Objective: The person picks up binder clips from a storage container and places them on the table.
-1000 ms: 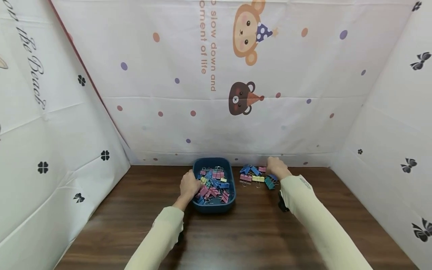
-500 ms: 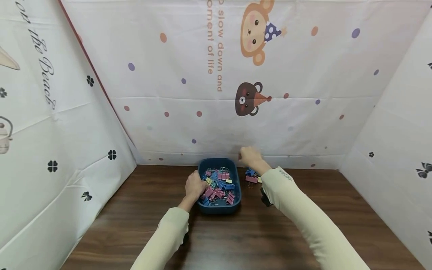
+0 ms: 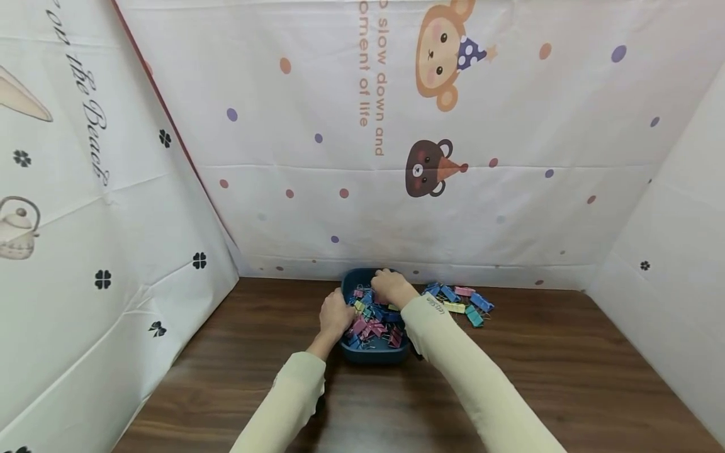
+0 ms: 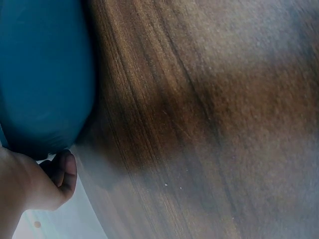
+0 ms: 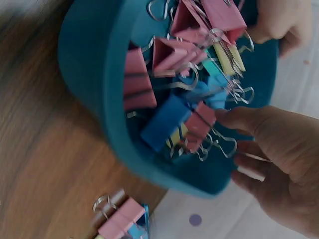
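A dark blue plastic bin (image 3: 375, 357) full of colourful binder clips (image 5: 178, 57) stands near the back of the table. My left hand (image 3: 335, 313) grips its left side, thumb over the rim. In the left wrist view the curled fingers of my left hand (image 4: 62, 174) show beside the bin's outer wall (image 4: 47, 74). My right hand (image 3: 392, 287) is inside the far right part of the bin. There its thumb touches a pink binder clip (image 5: 202, 122), while the other fingers are loosely bent and apart from the clip (image 5: 269, 154).
Right of the bin lies a small pile of binder clips, among them a teal clip (image 3: 474, 316), a yellow clip (image 3: 455, 307) and a blue clip (image 3: 482, 302). A printed white cloth (image 3: 317, 214) hangs behind the wooden table (image 3: 272, 352) and along both sides.
My right hand has come left from the clip pile, over the bin's rim and down into the bin. My left hand keeps its hold. The head view has turned slightly left.
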A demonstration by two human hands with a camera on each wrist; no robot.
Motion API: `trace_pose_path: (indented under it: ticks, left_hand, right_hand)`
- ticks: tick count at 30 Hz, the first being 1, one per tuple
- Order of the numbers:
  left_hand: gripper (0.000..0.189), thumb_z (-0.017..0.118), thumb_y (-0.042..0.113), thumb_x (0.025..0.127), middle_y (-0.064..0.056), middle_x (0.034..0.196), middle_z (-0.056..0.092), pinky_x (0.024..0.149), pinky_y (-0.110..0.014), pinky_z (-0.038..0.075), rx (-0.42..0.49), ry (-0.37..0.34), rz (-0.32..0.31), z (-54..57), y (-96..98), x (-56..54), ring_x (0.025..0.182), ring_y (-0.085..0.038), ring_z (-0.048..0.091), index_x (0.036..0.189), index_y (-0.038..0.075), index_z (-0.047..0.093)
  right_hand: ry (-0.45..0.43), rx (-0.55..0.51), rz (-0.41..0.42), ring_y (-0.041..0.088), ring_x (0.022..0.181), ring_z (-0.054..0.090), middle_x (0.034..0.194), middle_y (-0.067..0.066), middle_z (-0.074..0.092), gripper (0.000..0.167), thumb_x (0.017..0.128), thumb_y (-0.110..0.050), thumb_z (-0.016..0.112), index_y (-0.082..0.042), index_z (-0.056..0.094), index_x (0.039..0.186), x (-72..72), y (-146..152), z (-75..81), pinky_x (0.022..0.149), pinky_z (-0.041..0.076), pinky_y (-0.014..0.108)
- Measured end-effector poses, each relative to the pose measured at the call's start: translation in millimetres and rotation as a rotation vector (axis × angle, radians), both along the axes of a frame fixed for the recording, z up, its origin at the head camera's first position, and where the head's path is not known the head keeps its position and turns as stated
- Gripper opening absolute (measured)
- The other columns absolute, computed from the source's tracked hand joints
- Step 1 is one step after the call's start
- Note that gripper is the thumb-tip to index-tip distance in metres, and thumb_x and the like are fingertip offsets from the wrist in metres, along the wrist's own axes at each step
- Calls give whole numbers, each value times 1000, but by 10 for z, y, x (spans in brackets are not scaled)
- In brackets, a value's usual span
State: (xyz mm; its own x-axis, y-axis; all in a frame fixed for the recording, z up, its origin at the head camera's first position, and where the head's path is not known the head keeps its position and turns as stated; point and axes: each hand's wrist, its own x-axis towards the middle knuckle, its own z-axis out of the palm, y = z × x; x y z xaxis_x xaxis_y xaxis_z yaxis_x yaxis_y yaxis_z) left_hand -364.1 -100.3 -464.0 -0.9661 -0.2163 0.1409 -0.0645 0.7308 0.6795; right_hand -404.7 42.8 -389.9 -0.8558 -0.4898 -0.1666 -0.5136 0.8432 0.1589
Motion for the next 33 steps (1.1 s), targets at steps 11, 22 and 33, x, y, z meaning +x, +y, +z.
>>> trace_pose_path:
  ticks: [11,22,33]
  left_hand:
    - [50,70,6,89,-28,124,65,101,-55,53,14,18,-3,42,62,-11,110,-39,66,135,-9,56]
    - [45,70,6,89,-26,118,67,97,-54,55,10,27,0,21,7,-30,105,-38,67,130,-9,59]
    - [46,66,3,86,-26,118,68,92,-56,56,-21,62,0,-25,-21,-8,109,-42,67,130,-9,60]
  right_hand:
    - [-73,22,-86,13,65,48,95,10,70,18,103,-10,59,-9,74,111,6,-48,-53,62,40,30]
    - [-7,-52,-71,21,81,68,100,14,70,13,100,-8,63,-7,75,107,-25,-77,-132,70,55,33]
    - [97,-66,-41,20,76,70,88,10,71,9,96,-6,68,-8,77,96,-80,-104,-247,67,59,32]
